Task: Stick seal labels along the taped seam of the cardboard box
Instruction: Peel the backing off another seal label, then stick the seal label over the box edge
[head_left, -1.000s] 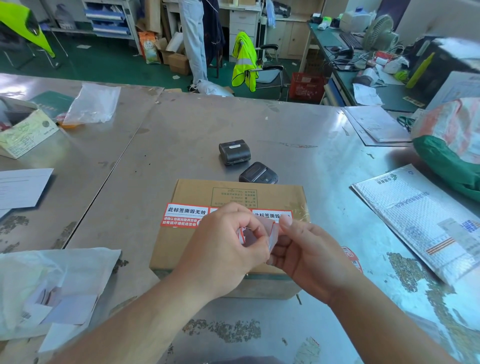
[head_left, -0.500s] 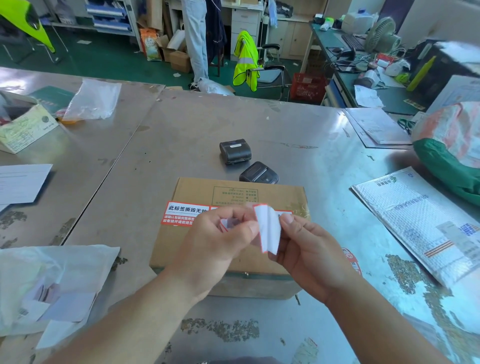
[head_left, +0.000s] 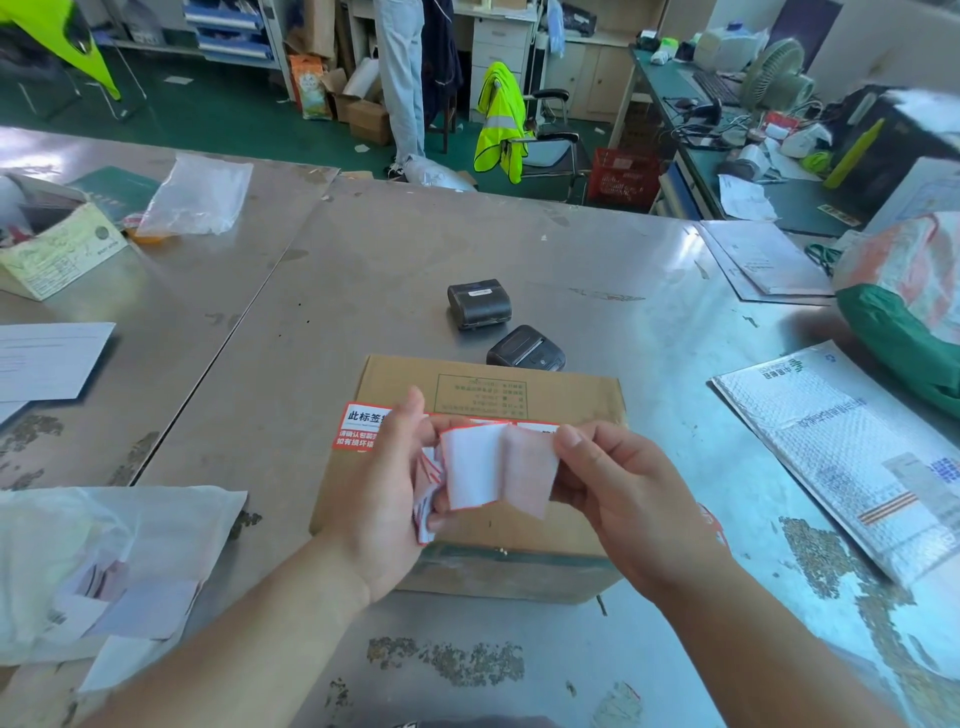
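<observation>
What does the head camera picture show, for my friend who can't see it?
Two hands, left hand and right hand, peel a seal label from its backing paper above a cardboard box. One red label is already stuck on the box.

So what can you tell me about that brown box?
The box is plain brown cardboard, shut, lying flat on the metal table. A printed frame of small text sits on its top. Red-and-white labels run across the top, one sticking out past the box's left edge. Both hands hover over it, hiding its middle. Two black devices sit behind it.
</observation>
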